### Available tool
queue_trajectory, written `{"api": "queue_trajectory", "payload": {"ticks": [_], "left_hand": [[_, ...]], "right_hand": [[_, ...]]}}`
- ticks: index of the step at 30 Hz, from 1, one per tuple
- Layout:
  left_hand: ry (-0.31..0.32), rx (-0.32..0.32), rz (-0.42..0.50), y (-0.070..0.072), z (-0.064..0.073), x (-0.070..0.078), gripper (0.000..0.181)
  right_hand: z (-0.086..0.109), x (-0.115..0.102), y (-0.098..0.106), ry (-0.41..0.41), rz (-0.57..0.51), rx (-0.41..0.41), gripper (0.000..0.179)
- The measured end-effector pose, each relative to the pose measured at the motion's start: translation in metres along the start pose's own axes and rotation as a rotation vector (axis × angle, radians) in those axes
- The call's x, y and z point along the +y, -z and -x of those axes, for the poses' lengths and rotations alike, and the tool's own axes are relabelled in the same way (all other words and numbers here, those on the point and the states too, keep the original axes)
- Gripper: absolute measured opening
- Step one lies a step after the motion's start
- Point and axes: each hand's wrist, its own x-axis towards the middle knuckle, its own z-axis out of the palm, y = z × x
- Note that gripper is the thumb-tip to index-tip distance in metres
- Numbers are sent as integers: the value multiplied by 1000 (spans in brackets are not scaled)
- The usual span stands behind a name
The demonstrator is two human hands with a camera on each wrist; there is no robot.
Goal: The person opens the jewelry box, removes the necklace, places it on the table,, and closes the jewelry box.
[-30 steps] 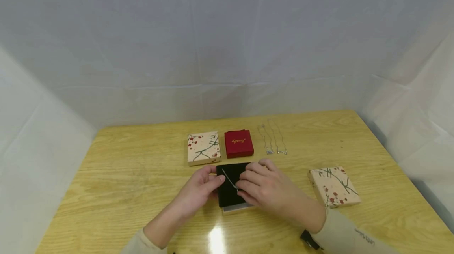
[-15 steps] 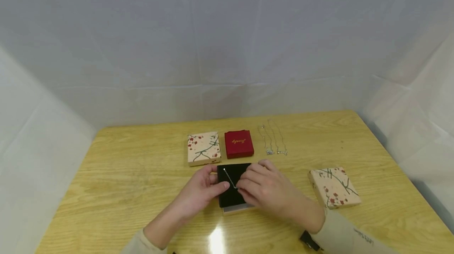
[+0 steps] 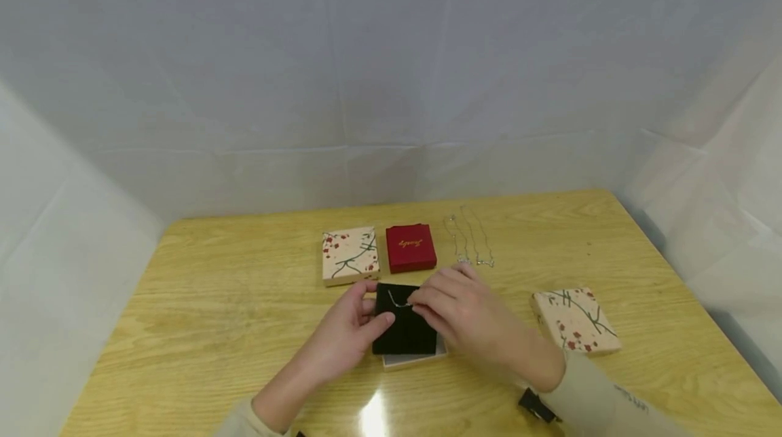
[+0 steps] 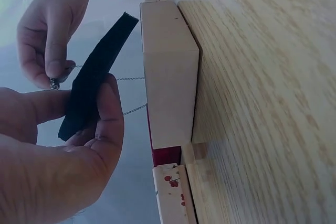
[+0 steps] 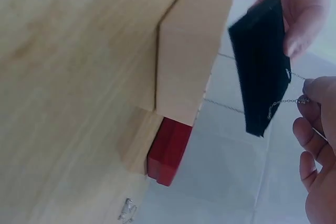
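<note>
My left hand (image 3: 345, 328) grips a black velvety jewelry pad (image 3: 404, 336) by its left edge, thumb on top. The pad is tilted above a pale open box base (image 4: 170, 87), whose corner shows under it in the head view. My right hand (image 3: 467, 311) pinches a silver necklace (image 5: 286, 101) at its small pendant, over the pad's upper right part. From the pinch, fine chain runs to the pad's face. Behind the pad, two chain strands (image 4: 131, 79) hang toward the box in both wrist views. The box's inside is hidden.
A floral box (image 3: 351, 254) and a red box (image 3: 411, 247) with gold lettering stand behind the pad. Two silver necklaces (image 3: 482, 237) lie to their right. Another floral piece (image 3: 576, 321), box or lid, lies at the right. A black object (image 3: 537, 405) sits by the right sleeve.
My right hand has lifted away from the pad toward the back, drawing the chain with it. More of the pad's face shows. The left hand stays at the left edge.
</note>
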Motion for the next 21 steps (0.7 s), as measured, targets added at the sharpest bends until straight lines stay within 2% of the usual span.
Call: {"api": "queue_trajectory", "payload": {"ticks": [5, 13, 21], "left_hand": [[5, 17, -38, -1, -1, -2, 54], [1, 36, -79, -1, -2, -1, 53], [-1, 41, -140, 0, -2, 0, 54]], "right_hand": [[-9, 10, 4, -15, 5, 2, 18], [-32, 23, 12, -101, -49, -102, 16], [-49, 31, 13, -194, -149, -184, 7]]}}
